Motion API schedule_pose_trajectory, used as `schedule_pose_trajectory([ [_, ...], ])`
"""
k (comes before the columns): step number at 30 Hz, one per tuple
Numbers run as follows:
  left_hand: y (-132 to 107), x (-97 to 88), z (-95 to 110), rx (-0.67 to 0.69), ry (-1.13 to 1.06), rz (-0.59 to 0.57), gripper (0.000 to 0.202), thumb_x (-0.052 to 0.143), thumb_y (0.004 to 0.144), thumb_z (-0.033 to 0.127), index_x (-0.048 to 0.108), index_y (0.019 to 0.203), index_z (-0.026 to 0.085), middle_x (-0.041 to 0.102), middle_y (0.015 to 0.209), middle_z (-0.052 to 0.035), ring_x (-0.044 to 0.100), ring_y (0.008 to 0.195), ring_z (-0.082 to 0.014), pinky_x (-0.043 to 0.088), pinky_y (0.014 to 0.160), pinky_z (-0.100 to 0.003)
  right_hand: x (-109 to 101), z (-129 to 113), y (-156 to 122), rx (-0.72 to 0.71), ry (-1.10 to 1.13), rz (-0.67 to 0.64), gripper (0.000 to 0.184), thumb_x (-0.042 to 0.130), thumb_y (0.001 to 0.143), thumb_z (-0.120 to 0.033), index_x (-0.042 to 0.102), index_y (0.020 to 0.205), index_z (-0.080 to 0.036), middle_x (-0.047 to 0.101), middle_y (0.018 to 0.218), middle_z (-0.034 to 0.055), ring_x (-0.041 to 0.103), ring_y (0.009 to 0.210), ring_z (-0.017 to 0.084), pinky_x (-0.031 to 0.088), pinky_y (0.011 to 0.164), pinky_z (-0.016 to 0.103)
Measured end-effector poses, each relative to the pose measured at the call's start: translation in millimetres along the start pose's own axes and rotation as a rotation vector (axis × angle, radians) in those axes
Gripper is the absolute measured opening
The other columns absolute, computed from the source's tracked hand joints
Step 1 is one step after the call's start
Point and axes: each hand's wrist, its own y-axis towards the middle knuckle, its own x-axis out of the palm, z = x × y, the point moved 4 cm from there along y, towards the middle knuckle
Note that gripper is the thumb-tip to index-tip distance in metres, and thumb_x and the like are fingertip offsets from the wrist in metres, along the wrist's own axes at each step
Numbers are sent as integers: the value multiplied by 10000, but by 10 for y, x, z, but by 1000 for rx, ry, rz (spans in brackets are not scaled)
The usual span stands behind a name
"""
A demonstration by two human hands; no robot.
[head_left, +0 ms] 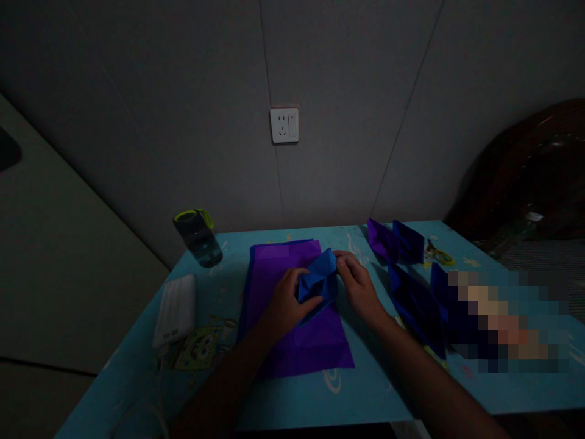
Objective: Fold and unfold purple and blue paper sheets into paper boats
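A piece of folded blue paper [321, 271] is held between my two hands, tilted above the purple sheets. My left hand [292, 300] grips its left side, with the thumb across the front and the fingers behind. At its upper right corner, my right hand [355, 280] pinches the edge between thumb and fingers. Beneath lies a purple paper sheet [301, 347] with crease lines, stacked over blue paper whose edge [245, 305] shows along the left.
On the right stand several folded paper pieces, among them a purple one [382, 239] and dark blue ones [415, 302]. A water bottle [198, 239] and a white power bank [176, 310] with a cable are left. The patterned blue table [292, 402] meets a wall with a socket [284, 125].
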Motion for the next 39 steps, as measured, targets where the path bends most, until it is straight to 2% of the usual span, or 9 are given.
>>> schedule_pose_trajectory([
  [7,13,13,-67,-84,-143,-30,479,756,749,239,557,1185,245,690,1086,-77,682,928,-225,554,805,-381,-22,80,10,91,87,15,389,460,926,-559,637,1009,-222,672,1022,67,613,974,239,525,820,370],
  [13,14,-40,59,-73,-42,45,278,709,782,279,614,1038,226,694,949,-49,673,835,-203,556,774,-355,-25,105,14,174,177,3,397,508,905,-552,667,1031,-210,697,995,63,637,882,229,522,829,389],
  [18,12,-51,74,-27,47,107,253,681,794,288,619,1034,237,707,958,-44,675,801,-196,566,742,-342,10,31,-8,126,164,-2,393,520,896,-558,688,959,-208,674,1123,80,632,972,237,520,841,371],
  [21,22,-61,12,-42,8,140,256,607,860,301,613,1104,224,723,1021,-69,697,879,-210,566,794,-350,27,0,-26,75,98,16,347,549,886,-536,677,933,-217,643,1157,91,608,1038,244,528,818,355],
  [25,45,-105,-35,-92,-84,184,296,535,906,317,604,1160,181,714,1118,-114,690,1015,-230,545,893,-364,66,41,-51,87,39,-34,359,599,868,-478,617,1131,-234,633,1180,105,602,1072,251,536,820,376],
  [31,86,-186,-12,-151,-148,206,303,488,902,340,656,1095,178,724,1116,-100,683,1018,-242,521,918,-371,92,104,-69,87,5,-125,434,590,884,-407,504,1282,-255,612,1252,108,661,900,214,554,776,386],
  [34,94,-207,-8,-153,-134,197,292,477,900,373,679,1017,198,741,1026,-69,688,958,-236,521,867,-347,77,100,-70,88,10,-118,418,571,897,-389,502,1288,-258,602,1281,107,674,854,202,557,749,365],
  [36,86,-212,-8,-160,-126,183,293,455,910,392,672,884,197,729,856,-47,679,821,-215,519,755,-309,77,98,-76,96,10,-128,424,561,901,-378,492,1301,-257,627,1244,104,679,836,205,559,719,354],
  [39,56,-232,-15,-214,-154,208,389,400,939,439,534,651,214,550,565,15,541,560,-161,427,549,-258,95,94,-89,39,-73,-159,489,578,877,-311,466,1350,-262,622,1256,101,668,940,233,552,795,389],
])
